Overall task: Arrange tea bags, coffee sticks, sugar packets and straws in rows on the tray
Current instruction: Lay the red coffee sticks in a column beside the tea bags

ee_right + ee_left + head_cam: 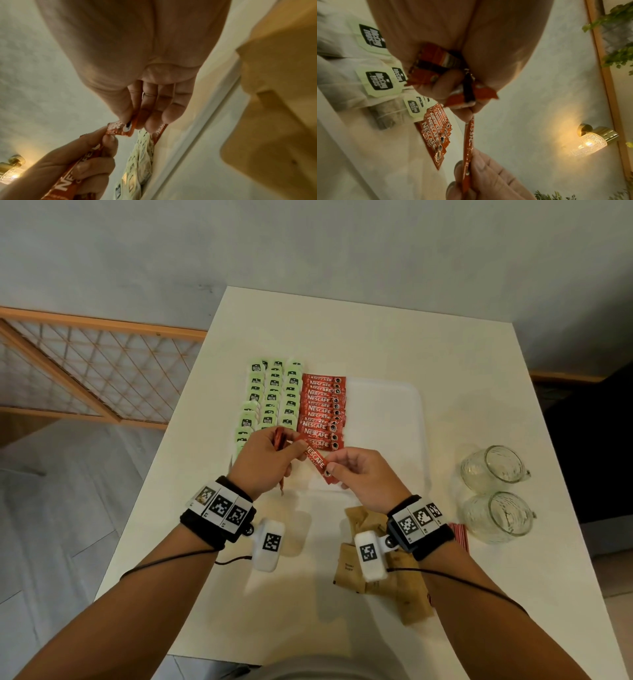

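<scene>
A white tray point(387, 419) holds rows of green-tagged tea bags point(272, 398) on its left and a column of red coffee sticks point(322, 409) beside them. My left hand point(265, 462) grips a bunch of red coffee sticks point(435, 65) above the tray's near left corner. One coffee stick point(317, 462) spans between both hands: my left fingertips hold its far end and my right hand point(356, 474) pinches its near end point(127, 126) between thumb and fingers. Brown sugar packets point(380, 573) lie on the table under my right wrist. Red-striped straws point(459, 534) peek out behind that wrist.
Two clear glass mugs point(495, 494) stand on the table point(342, 337) to the right of the tray. The tray's right half is bare. A wooden lattice panel point(85, 371) lies on the floor to the left. A lit wall lamp point(592, 140) shows in the left wrist view.
</scene>
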Demonstrator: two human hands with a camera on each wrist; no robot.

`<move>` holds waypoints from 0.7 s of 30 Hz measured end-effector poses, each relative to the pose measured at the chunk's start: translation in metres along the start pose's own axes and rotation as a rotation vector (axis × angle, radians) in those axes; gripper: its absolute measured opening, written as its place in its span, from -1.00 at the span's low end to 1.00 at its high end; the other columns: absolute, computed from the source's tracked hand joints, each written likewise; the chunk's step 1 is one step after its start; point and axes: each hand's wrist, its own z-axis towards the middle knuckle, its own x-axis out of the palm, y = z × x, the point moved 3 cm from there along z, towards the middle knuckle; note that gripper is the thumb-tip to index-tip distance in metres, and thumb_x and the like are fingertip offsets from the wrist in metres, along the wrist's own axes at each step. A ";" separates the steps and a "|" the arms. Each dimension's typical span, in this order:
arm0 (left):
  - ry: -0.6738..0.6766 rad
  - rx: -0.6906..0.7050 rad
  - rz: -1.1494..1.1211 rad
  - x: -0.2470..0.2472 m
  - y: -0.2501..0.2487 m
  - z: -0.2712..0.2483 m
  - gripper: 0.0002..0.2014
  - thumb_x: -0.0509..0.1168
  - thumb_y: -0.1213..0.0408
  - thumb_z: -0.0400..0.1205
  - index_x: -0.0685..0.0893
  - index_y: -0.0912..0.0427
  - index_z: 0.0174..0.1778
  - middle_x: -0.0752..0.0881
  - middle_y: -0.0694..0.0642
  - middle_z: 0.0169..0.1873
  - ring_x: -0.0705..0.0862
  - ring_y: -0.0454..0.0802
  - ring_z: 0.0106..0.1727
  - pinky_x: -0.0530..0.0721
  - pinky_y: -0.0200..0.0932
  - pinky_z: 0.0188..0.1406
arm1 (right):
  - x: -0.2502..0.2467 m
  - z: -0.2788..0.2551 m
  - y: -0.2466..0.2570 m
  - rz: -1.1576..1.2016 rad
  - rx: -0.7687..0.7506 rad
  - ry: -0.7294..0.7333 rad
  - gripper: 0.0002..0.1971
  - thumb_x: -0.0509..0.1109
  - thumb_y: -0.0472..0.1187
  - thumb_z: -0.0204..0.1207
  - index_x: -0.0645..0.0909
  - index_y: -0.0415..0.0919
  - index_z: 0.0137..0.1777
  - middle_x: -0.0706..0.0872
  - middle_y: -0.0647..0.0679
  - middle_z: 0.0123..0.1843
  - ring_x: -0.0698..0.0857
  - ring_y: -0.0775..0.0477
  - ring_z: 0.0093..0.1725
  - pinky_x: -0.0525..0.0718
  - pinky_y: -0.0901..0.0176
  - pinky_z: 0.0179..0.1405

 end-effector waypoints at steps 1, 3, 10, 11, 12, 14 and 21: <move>-0.008 -0.004 0.003 -0.001 0.002 0.000 -0.90 0.38 0.32 0.68 0.73 0.30 -0.03 0.80 0.14 -0.32 0.54 -0.05 -0.55 0.50 -0.32 -0.62 | -0.001 0.000 -0.002 -0.010 0.009 -0.002 -0.88 0.46 -0.27 0.66 0.77 -0.14 0.13 0.86 -0.01 -0.12 0.77 0.06 -0.16 0.71 0.17 -0.14; -0.010 -0.012 0.008 -0.003 0.006 0.000 -0.90 0.37 0.34 0.69 0.72 0.31 -0.05 0.81 0.19 -0.31 0.52 -0.08 -0.57 0.51 -0.30 -0.61 | -0.002 0.001 -0.003 -0.037 0.015 -0.007 -0.90 0.48 -0.26 0.64 0.78 -0.07 0.08 0.85 0.01 -0.16 0.73 0.11 -0.21 0.68 0.27 -0.18; -0.051 -0.099 0.059 -0.008 0.016 0.003 -0.85 0.37 0.22 0.69 0.74 0.25 -0.01 0.82 0.23 -0.27 0.62 -0.05 -0.48 0.60 -0.16 -0.45 | -0.020 0.025 -0.007 -0.310 0.045 -0.093 -0.94 0.53 -0.18 0.59 0.81 -0.02 0.00 0.80 0.11 -0.21 0.72 0.12 -0.21 0.75 0.09 0.00; -0.051 -0.117 0.045 -0.009 0.016 0.004 -0.86 0.36 0.23 0.69 0.74 0.24 -0.01 0.81 0.24 -0.26 0.62 -0.05 -0.48 0.60 -0.16 -0.44 | -0.023 0.029 -0.007 -0.365 0.050 -0.096 -0.93 0.53 -0.16 0.60 0.82 -0.03 0.02 0.79 0.14 -0.21 0.72 0.13 -0.18 0.72 0.14 0.01; -0.046 -0.136 0.024 -0.010 0.016 0.003 -0.86 0.34 0.25 0.70 0.74 0.24 0.00 0.80 0.24 -0.26 0.61 -0.06 -0.48 0.60 -0.19 -0.47 | -0.025 0.032 -0.008 -0.415 0.053 -0.099 -0.92 0.52 -0.15 0.60 0.82 -0.03 0.03 0.77 0.17 -0.20 0.72 0.15 -0.14 0.67 0.21 0.00; -0.044 -0.169 -0.013 -0.013 0.013 0.002 -0.86 0.29 0.29 0.71 0.73 0.24 0.03 0.78 0.19 -0.25 0.60 -0.09 -0.48 0.56 -0.29 -0.58 | -0.026 0.037 -0.006 -0.488 0.052 -0.095 -0.91 0.51 -0.15 0.61 0.83 -0.05 0.05 0.75 0.19 -0.18 0.69 0.17 -0.11 0.57 0.35 -0.07; -0.033 -0.206 -0.056 -0.013 0.008 -0.001 -0.85 0.21 0.39 0.70 0.70 0.22 0.03 0.74 0.21 -0.25 0.60 -0.02 -0.43 0.47 -0.30 -0.60 | -0.022 0.052 -0.006 -0.546 0.103 -0.175 -0.90 0.59 -0.13 0.53 0.72 -0.05 -0.08 0.72 0.12 -0.20 0.72 0.05 -0.14 0.67 0.14 -0.05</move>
